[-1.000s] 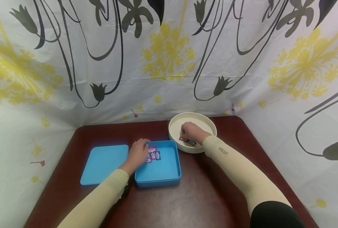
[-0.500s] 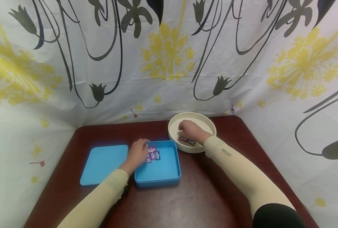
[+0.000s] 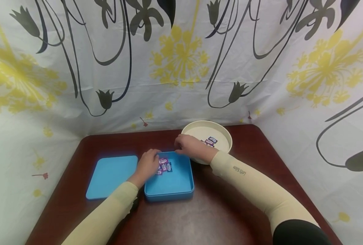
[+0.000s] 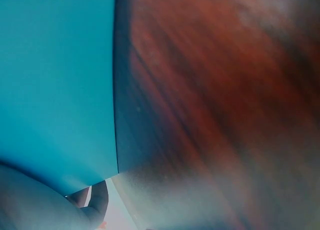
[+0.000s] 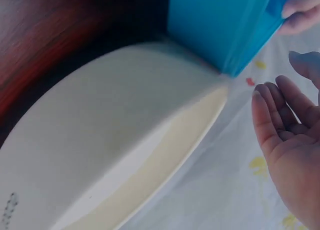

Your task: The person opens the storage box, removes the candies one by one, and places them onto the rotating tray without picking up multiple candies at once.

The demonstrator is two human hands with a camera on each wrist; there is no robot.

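In the head view, my left hand [image 3: 148,165] lies over the left side of a square blue box [image 3: 176,183], its fingers at the far rim. Inside that box, several small purple and blue wrapped candies [image 3: 164,166] lie near the left wall. Over the box's far right corner hangs my right hand [image 3: 192,147]. The right wrist view shows its thumb apart from gently bent fingers, with nothing visible between them. Behind the right wrist stands a round cream bowl [image 3: 229,137], where several wrapped candies [image 3: 210,141] show past the hand. Left fingertips [image 5: 299,25] hold the box's rim.
A flat blue lid [image 3: 112,177] lies on the dark red-brown table [image 3: 212,211], left of the box. The bowl stands right up against the box's far right corner. A white patterned curtain [image 3: 157,102] hangs close behind the table and along both sides.
My right hand has come out of the bowl and moved left to the box's far right corner, uncovering candies in the bowl. My left hand and the box have stayed put.
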